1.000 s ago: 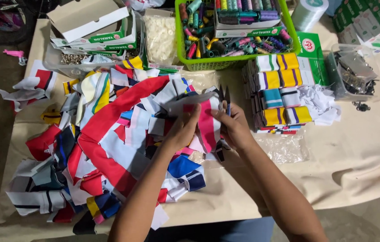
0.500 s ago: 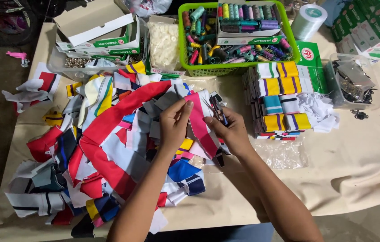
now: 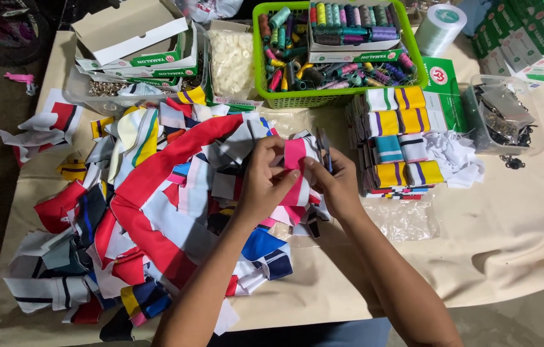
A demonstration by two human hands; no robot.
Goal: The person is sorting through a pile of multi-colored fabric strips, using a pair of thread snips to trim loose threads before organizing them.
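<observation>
My left hand and my right hand meet over a pink and white striped fabric piece, each pinching one side of it. Small dark scissors stick up from my right hand's fingers. Under both hands lies a large heap of coloured fabric scraps, red, white, navy and yellow. Just right of my right hand stands a stack of folded striped fabric pieces in yellow, teal, white and purple.
A green basket of thread spools sits at the back, with open cardboard boxes and a box of white buttons to its left. A clear tub of dark metal parts, a white tape roll and green boxes are at right.
My left hand has come off the scrap heap and joined my right hand on the pink and white piece, which is now held up between both hands.
</observation>
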